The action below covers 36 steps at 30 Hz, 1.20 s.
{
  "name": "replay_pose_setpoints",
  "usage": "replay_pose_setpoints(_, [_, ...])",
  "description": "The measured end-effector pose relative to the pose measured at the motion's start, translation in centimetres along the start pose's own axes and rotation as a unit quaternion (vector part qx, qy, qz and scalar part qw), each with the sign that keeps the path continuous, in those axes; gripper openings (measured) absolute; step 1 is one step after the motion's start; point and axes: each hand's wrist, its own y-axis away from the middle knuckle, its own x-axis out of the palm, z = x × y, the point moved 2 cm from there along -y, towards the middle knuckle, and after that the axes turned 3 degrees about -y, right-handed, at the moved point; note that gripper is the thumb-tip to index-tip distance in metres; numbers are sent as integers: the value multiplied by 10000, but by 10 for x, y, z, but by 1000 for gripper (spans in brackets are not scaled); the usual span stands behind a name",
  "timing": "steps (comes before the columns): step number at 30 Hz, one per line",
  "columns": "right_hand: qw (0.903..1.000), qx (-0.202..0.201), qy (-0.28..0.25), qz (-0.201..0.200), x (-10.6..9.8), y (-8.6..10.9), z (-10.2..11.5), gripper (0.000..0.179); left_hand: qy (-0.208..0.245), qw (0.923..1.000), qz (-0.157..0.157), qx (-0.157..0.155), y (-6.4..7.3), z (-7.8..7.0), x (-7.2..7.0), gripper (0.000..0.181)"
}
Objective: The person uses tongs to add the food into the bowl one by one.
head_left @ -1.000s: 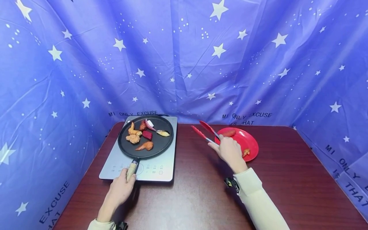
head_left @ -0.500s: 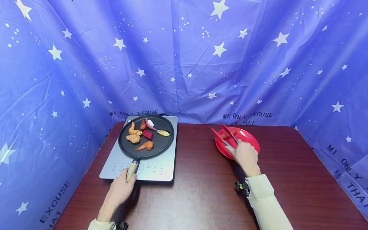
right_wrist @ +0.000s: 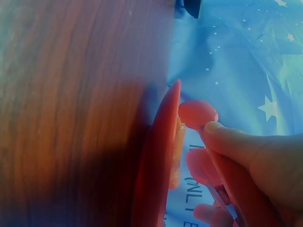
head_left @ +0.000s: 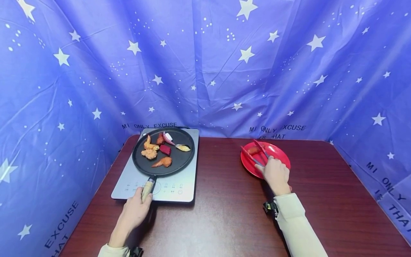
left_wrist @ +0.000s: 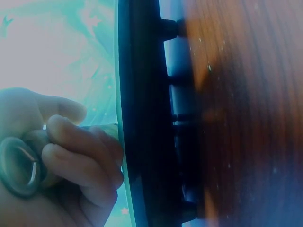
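My left hand [head_left: 135,211] grips the pale handle [head_left: 148,189] of a black frying pan [head_left: 179,162] on the silver induction cooktop [head_left: 186,182]. A hanging ring [left_wrist: 20,166] shows at the handle's end in the left wrist view. My right hand [head_left: 276,175] holds red-tipped tongs [head_left: 246,153] over a red plate [head_left: 282,155]. The tongs' tips are spread on either side of a reddish-brown sausage-like piece [head_left: 254,150]. In the right wrist view the tong heads [right_wrist: 199,113] stand just off the food [right_wrist: 177,156]; contact cannot be told.
Breaded chicken [head_left: 149,154], an orange-brown drumstick [head_left: 163,162], a dark red cube [head_left: 165,150], an onion slice [head_left: 168,138] and a yellow-topped shell [head_left: 183,147] lie in the pan. A starry blue curtain [head_left: 221,71] rises behind the brown table [head_left: 221,185].
My right hand has moved right with the tongs, from left of the plate to over it, and the tips have come down around the sausage-like piece. My left hand stays on the handle.
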Motion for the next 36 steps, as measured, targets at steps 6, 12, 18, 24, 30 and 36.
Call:
replay_pose_setpoints(6, [9998,127,114,58,-1,3,-1,60,-22,10000,7,21,0,0,1,31])
replay_pose_setpoints(12, [9996,273,92,54,-7,8,-2,60,-29,10000,40,34,0,-1,0,34])
replay_pose_setpoints(18, [9991,404,80,75,-13,12,-9,62,-31,10000,75,49,0,-1,-1,38])
replay_pose_setpoints(24, [9980,608,21,167,-15,16,-20,60,-20,10000,60,57,0,0,-1,37])
replay_pose_setpoints(30, [9964,814,-23,254,-18,18,-27,60,-10,9999,37,99,0,0,-1,36])
replay_pose_setpoints(36, [9925,1013,-65,681,-20,15,-33,60,-32,9999,30,93,1,-1,-2,35])
